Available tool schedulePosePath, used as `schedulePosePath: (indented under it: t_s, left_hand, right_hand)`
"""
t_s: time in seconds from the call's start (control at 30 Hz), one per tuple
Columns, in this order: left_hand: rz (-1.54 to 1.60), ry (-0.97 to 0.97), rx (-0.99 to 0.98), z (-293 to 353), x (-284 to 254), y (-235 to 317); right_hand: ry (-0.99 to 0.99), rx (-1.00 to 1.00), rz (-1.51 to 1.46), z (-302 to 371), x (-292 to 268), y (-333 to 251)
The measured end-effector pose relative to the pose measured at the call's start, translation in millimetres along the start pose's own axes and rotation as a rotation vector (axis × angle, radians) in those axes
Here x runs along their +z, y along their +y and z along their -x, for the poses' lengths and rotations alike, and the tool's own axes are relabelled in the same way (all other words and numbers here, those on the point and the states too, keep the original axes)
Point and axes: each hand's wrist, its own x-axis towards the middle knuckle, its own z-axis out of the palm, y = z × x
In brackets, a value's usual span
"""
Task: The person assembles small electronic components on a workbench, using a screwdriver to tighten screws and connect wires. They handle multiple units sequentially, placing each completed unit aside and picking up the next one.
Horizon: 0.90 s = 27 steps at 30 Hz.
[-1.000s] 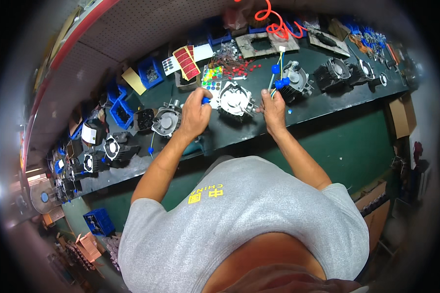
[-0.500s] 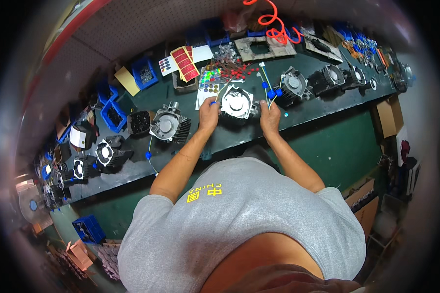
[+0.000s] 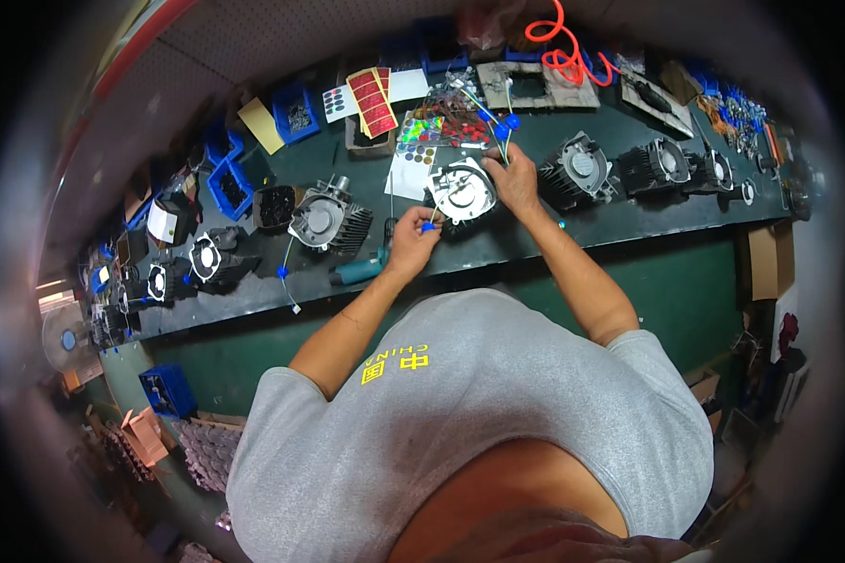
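Observation:
A round-faced silver metal housing [image 3: 463, 190] with a dark body sits on the bench in front of me, between my two hands. My left hand [image 3: 413, 242] is at its lower left, fingers closed around a thin wire with a blue bead [image 3: 428, 227] at the fingertips. At the upper right of the housing, my right hand [image 3: 516, 185] is closed on thin wires that rise past the fingers and carry blue beads [image 3: 507, 125]. Beside my left forearm lies a teal-handled power tool [image 3: 357, 270], partly hidden by the arm.
A similar finned housing [image 3: 327, 223] stands to the left, with a wire hanging over the bench edge. More housings [image 3: 582, 167] stand at the right. Behind are sticker sheets [image 3: 374, 101], red small parts [image 3: 465, 129], blue bins [image 3: 296, 113] and a coiled orange hose [image 3: 563, 61].
The housing appears turned counterclockwise. My right hand has moved up to its upper right with the wires, and my left hand has dropped to its lower left. The teal tool has come into sight.

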Motion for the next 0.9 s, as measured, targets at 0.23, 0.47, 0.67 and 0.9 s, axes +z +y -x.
schedulePosePath:
  t_s: [0.23,0.47,0.67,0.9]
  left_hand:
    - [-0.167,0.236,0.058,35.8,-43.0,-1.6]
    - [-0.23,0.257,-0.028,33.6,-70.3,-16.9]
    - [-0.24,0.14,-0.01,10.3,-65.3,-13.9]
    - [-0.16,-0.028,-0.111,-5.2,-71.1,-9.1]
  right_hand:
    - [-0.073,0.038,-0.093,0.5,-8.1,-1.5]
    - [0.043,0.103,-0.009,17.4,-8.6,-14.9]
    - [0.131,0.095,0.023,34.1,-7.6,-4.0]
    - [0.014,0.137,0.021,27.3,-5.9,-4.5]
